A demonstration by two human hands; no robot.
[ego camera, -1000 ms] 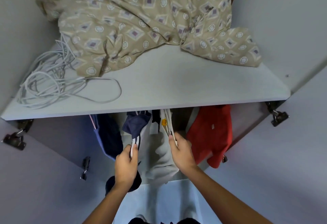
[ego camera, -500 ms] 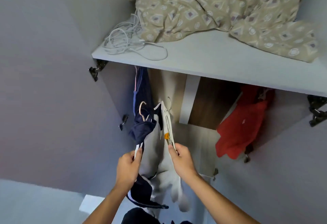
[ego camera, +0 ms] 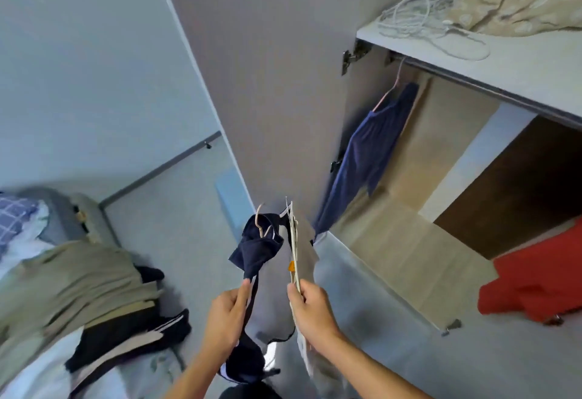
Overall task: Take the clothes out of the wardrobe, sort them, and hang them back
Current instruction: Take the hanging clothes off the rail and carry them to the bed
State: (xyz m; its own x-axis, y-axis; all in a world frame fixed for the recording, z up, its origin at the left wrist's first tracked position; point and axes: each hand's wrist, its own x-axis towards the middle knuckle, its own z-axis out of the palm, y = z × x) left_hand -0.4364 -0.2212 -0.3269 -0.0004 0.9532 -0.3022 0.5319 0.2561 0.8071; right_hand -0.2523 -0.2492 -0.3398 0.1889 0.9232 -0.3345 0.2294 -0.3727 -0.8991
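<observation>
Left hand point(ego camera: 225, 320) raised, pinching navy garment point(ego camera: 256, 249); right hand point(ego camera: 311, 310) gripping grey garment point(ego camera: 304, 249).

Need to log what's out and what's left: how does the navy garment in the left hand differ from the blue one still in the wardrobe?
The navy garment is out of the wardrobe, gripped by the left hand; the blue garment still hangs on the rail. The navy garment is bunched and darker; the blue garment hangs long and straight. Both are on pale pink hangers.
</observation>
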